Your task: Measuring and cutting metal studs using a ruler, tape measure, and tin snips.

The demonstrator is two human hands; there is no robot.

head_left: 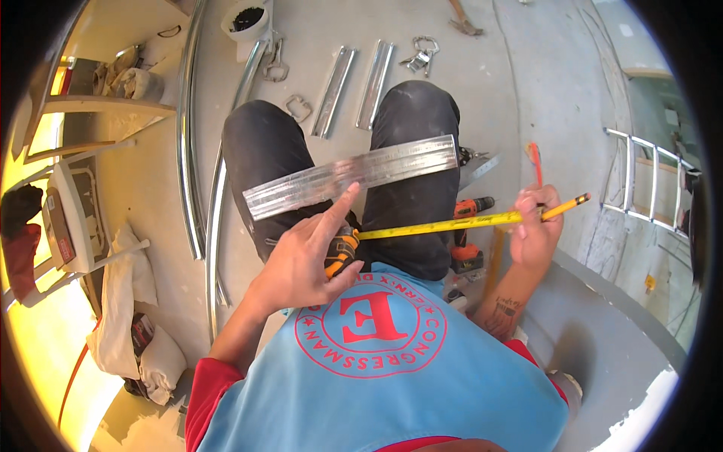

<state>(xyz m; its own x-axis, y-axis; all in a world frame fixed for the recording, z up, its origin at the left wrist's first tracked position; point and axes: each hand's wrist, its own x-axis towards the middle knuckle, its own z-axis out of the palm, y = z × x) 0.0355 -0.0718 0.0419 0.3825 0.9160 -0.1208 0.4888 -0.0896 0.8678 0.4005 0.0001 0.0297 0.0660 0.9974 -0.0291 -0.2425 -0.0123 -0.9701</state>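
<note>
My left hand [305, 260] is closed around an orange and black tape measure [343, 252], its index finger stretched out to a shiny metal channel piece [354, 173]. That piece lies across my thighs, tilted up to the right. From the case the yellow tape blade [437, 225] runs out to my right hand [536, 226], whose fingers pinch it. Beyond those fingers sticks out a yellow length with a dark band [576, 202]; whether it is the blade's end or a pencil I cannot tell. A slim red-orange stick [535, 160] also rises from the right hand.
Two short metal channels [331, 94] and locking clamps [422, 56] lie on the floor ahead. Long metal profiles [192, 151] run along the left. A cordless drill [467, 252] stands beside my right thigh. There is a white bucket [247, 21] at the back and a ladder [640, 173] at right.
</note>
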